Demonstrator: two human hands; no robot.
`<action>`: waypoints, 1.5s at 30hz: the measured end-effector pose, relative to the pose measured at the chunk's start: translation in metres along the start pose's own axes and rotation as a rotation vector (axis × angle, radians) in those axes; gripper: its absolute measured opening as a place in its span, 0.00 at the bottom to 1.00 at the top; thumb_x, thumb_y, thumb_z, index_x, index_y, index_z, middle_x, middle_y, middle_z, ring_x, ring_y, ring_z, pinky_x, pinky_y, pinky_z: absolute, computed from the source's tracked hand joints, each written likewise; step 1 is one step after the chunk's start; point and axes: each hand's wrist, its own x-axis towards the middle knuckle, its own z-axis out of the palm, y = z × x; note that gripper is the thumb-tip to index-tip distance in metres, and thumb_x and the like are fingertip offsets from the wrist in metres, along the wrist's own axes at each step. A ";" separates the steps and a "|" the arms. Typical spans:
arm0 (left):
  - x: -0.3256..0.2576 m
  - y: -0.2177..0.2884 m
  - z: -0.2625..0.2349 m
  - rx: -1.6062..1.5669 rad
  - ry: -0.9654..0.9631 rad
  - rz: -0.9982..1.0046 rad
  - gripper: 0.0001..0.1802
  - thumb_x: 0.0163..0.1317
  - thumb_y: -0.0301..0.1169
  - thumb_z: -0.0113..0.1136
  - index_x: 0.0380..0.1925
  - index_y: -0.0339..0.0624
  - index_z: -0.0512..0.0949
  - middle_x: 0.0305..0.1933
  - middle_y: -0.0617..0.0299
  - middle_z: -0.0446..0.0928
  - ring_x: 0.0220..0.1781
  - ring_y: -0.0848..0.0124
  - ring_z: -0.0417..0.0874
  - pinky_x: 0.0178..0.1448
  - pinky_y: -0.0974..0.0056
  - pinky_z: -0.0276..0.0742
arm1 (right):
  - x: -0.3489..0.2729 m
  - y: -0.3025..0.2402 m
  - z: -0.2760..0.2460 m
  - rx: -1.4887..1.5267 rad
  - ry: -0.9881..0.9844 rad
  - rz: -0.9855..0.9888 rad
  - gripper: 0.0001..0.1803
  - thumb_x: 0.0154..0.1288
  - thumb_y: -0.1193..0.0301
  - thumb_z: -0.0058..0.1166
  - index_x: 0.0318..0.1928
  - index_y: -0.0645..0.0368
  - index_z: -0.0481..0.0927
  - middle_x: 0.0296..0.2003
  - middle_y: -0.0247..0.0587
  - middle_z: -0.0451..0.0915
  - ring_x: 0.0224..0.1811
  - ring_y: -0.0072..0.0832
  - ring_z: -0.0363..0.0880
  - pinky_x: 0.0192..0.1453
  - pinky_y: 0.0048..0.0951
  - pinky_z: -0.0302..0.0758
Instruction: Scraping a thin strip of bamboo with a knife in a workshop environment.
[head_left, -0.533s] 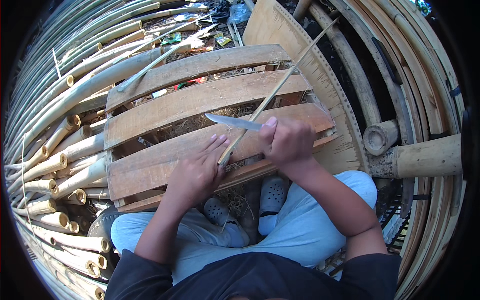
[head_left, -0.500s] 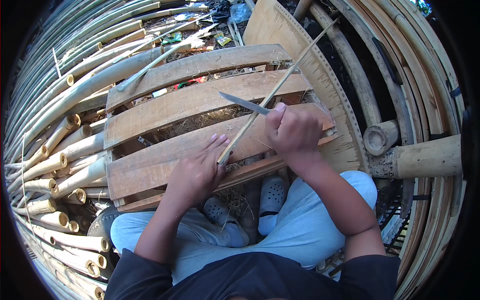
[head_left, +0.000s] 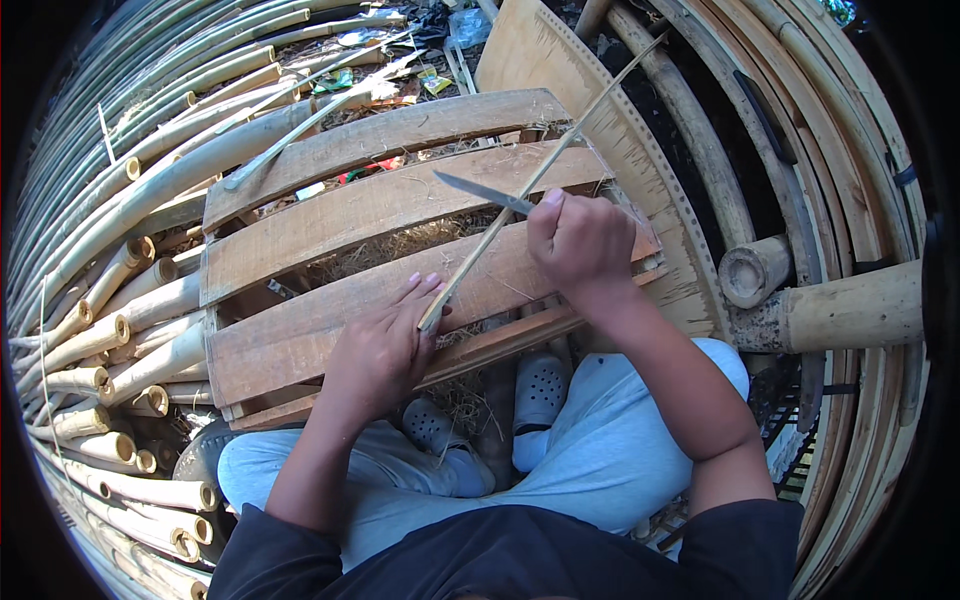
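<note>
A long, thin bamboo strip (head_left: 548,166) slants from my left hand up to the far right, over a low slatted wooden table (head_left: 290,352). My left hand (head_left: 378,345) is closed on the strip's near end and rests at the front slat; its thumb is mostly hidden. In my right hand (head_left: 585,243) is a knife (head_left: 475,190), its handle hidden inside my fist. The blade points left and lies across the strip, beyond my left hand. From this view I cannot tell how deep the edge sits.
Stacked bamboo poles (head_left: 170,350) crowd the left side. A plywood sheet (head_left: 640,180) leans past the table's right end, beside a thick bamboo post (head_left: 850,308) and curved slats. Litter lies behind the table. My legs and grey clogs (head_left: 540,388) are below its front edge.
My right hand and the knife have shifted slightly away along the strip, farther from my left hand. The left hand keeps its hold, and the whole view has moved a little.
</note>
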 end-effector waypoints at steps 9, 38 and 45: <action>-0.001 -0.001 0.000 0.000 0.005 0.009 0.16 0.75 0.27 0.51 0.58 0.33 0.76 0.47 0.50 0.85 0.61 0.48 0.83 0.61 0.49 0.82 | 0.018 0.019 -0.003 -0.161 -0.008 0.230 0.24 0.67 0.65 0.48 0.13 0.58 0.77 0.10 0.50 0.72 0.12 0.47 0.76 0.21 0.46 0.75; 0.000 0.004 -0.009 -0.256 -0.065 -0.263 0.13 0.76 0.29 0.48 0.52 0.35 0.79 0.38 0.49 0.85 0.47 0.48 0.87 0.55 0.50 0.82 | 0.015 0.007 0.005 -0.160 0.008 0.197 0.23 0.65 0.63 0.50 0.12 0.55 0.78 0.08 0.47 0.72 0.12 0.43 0.78 0.18 0.44 0.77; 0.000 0.002 -0.008 -0.143 -0.024 -0.131 0.14 0.77 0.29 0.47 0.53 0.37 0.79 0.38 0.49 0.84 0.45 0.49 0.88 0.52 0.50 0.83 | 0.007 0.001 0.004 -0.043 -0.026 0.186 0.23 0.67 0.64 0.49 0.15 0.58 0.81 0.12 0.53 0.76 0.15 0.47 0.80 0.22 0.47 0.79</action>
